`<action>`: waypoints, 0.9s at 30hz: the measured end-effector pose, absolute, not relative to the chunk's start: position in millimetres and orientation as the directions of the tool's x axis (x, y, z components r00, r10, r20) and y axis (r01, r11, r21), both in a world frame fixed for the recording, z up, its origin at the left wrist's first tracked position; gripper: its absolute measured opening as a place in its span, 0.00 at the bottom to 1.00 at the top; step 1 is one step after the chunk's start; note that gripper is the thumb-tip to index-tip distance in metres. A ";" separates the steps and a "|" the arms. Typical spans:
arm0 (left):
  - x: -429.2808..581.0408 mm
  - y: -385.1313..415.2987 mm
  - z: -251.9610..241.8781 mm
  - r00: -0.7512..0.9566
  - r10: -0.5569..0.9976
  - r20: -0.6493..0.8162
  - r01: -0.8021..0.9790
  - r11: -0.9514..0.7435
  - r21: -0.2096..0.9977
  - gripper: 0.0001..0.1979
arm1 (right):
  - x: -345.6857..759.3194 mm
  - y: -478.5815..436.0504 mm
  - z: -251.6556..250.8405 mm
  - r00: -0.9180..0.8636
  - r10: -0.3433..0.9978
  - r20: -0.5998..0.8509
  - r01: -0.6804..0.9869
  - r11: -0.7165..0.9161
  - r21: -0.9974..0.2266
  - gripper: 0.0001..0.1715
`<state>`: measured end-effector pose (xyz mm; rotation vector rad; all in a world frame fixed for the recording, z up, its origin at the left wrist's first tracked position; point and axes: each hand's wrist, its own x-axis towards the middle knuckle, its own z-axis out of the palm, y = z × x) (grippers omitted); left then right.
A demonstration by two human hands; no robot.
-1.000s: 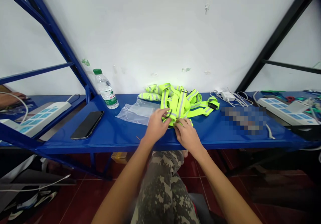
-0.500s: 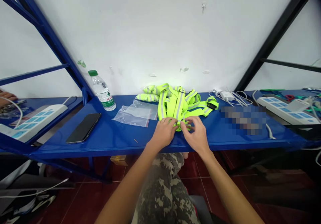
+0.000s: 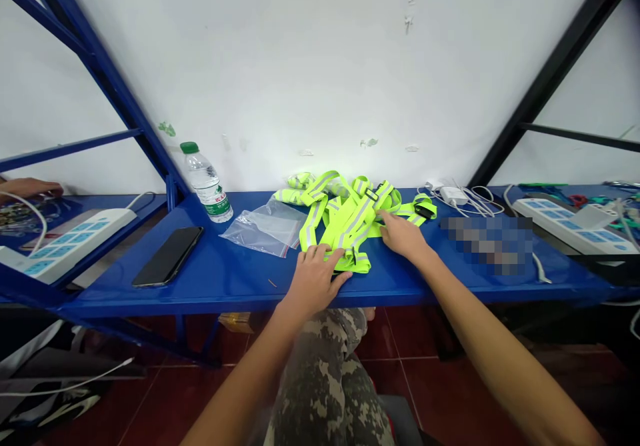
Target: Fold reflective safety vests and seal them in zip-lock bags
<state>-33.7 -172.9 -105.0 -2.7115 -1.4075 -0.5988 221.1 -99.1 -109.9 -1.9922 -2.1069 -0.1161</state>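
A fluorescent yellow reflective safety vest (image 3: 345, 223) with grey reflective stripes lies in a loose tangle of straps on the blue metal shelf (image 3: 100, 293). My left hand (image 3: 315, 283) rests flat on its near end, fingers over the strap. My right hand (image 3: 403, 236) lies further back, its fingertips touching a strap beside a small black buckle (image 3: 424, 211). Neither hand visibly grips the fabric.
A clear zip bag (image 3: 265, 231) lies left of the vest, with a water bottle (image 3: 206, 183) and black phone (image 3: 167, 257) beyond. Right stand a charger with cables (image 3: 453, 196) and a power strip (image 3: 575, 227). Another person's hand (image 3: 30, 187) shows at far left.
My hands have moved apart, the right one sliding back and rightward along the vest and the left one shifting down and left. The straps now lie more spread out.
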 end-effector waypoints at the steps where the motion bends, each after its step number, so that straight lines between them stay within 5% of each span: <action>1: -34.9 -172.8 -105.3 0.503 0.790 0.351 0.803 -0.577 0.147 0.25 | 223.2 -97.3 -106.9 0.026 0.975 0.222 0.995 -0.003 -0.105 0.28; 4: -37.2 -172.5 -107.6 0.479 0.796 0.371 0.821 -0.556 0.133 0.24 | 224.6 -95.8 -100.1 0.095 0.966 0.240 0.992 -0.071 -0.106 0.29; 9: -37.4 -174.1 -110.3 0.465 0.791 0.398 0.824 -0.551 0.132 0.22 | 204.4 -86.5 -96.5 -0.145 0.937 0.317 0.977 0.186 -0.102 0.44; 12: -37.5 -175.1 -110.9 0.453 0.795 0.403 0.827 -0.543 0.142 0.22 | 187.5 -70.8 -100.2 -0.140 0.956 0.260 0.969 0.186 -0.164 0.54; 14: -38.1 -175.3 -111.4 0.436 0.803 0.407 0.834 -0.530 0.154 0.22 | 181.5 -59.7 -103.3 -0.069 0.967 0.247 0.975 0.118 -0.190 0.50; 18: -39.3 -175.2 -112.2 0.405 0.817 0.410 0.840 -0.510 0.186 0.21 | 193.0 -41.0 -102.1 0.121 0.969 0.216 0.975 -0.074 -0.211 0.26; 20: -39.5 -175.2 -112.4 0.401 0.819 0.411 0.840 -0.507 0.190 0.21 | 209.4 -32.5 -95.6 0.276 0.930 0.244 0.929 -0.193 -0.314 0.21; 23: -39.3 -175.3 -112.3 0.401 0.820 0.409 0.842 -0.505 0.187 0.21 | 239.0 -21.7 -81.0 0.496 0.808 0.319 0.809 -0.296 -0.508 0.22; 27: -38.8 -175.1 -112.1 0.405 0.821 0.403 0.844 -0.505 0.181 0.21 | 271.1 -15.4 -64.7 0.524 0.734 0.433 0.804 -0.259 -0.535 0.29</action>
